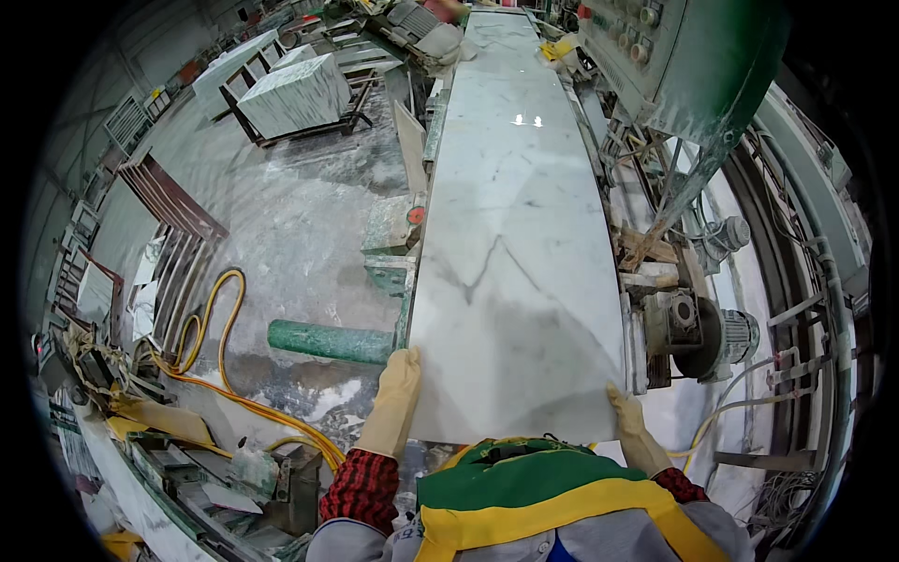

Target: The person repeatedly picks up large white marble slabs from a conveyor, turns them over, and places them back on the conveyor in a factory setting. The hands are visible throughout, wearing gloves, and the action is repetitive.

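A long polished white marble slab (pixel 520 281) with grey veins lies along the machine bed and stretches away from me. My left hand (pixel 398 389), in a cream rubber glove, grips the slab's left edge close to its near end. At the opposite edge my right hand (pixel 633 421), gloved the same way, takes hold of the slab's near right corner. The undersides of both grips are hidden. A green and yellow apron (pixel 552 496) covers my front, right by the slab's near edge.
A green control cabinet (pixel 688 66) hangs over the far right. Motors (pixel 716 337) flank the bed on the right. A green cylinder (pixel 332 341) juts out at left. Yellow hoses (pixel 225 375) trail across the floor, and marble blocks (pixel 295 94) stand in racks beyond.
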A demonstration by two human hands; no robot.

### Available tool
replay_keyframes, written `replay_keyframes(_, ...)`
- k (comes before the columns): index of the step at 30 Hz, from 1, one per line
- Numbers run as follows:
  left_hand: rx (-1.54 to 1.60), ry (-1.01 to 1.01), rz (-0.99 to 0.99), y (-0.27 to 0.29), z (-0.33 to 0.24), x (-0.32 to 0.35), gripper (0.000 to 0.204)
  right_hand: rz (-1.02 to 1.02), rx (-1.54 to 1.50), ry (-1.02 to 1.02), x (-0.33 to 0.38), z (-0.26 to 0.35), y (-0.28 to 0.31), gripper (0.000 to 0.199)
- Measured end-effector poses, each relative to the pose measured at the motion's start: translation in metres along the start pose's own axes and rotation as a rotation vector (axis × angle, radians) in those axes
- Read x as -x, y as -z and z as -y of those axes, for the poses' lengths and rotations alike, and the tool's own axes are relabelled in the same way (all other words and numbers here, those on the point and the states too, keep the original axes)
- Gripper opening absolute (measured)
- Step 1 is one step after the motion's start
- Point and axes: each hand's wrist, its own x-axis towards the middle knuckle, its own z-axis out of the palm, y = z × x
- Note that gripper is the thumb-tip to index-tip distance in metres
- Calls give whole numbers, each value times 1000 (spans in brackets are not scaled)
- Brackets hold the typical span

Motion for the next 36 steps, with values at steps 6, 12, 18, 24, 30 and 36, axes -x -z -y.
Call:
replay_keyframes(6,-142,-31,-77,14,-24,17,46,9,-100,-53,38,74,-23,62)
replay_keyframes(12,-201,-168,-183,-14,-6,-2,41,83,-71,-90,18,62,-2,66)
replay_keyframes(18,-478,-272,-22,19,-31,-13,42,68,472,-188,26,110,0,78)
replay_keyframes(24,-440,-764,-427,26,-43,10,48,-20,1003,226,67,202,0,52)
replay_keyframes(30,-630,-1021,-113,-6,-87,12,72,-60,1034,1058,13,155,-75,74)
replay_keyframes(36,-708,-986,-39,-15,-90,5,71,-110,915,1040,-39,184,-102,71)
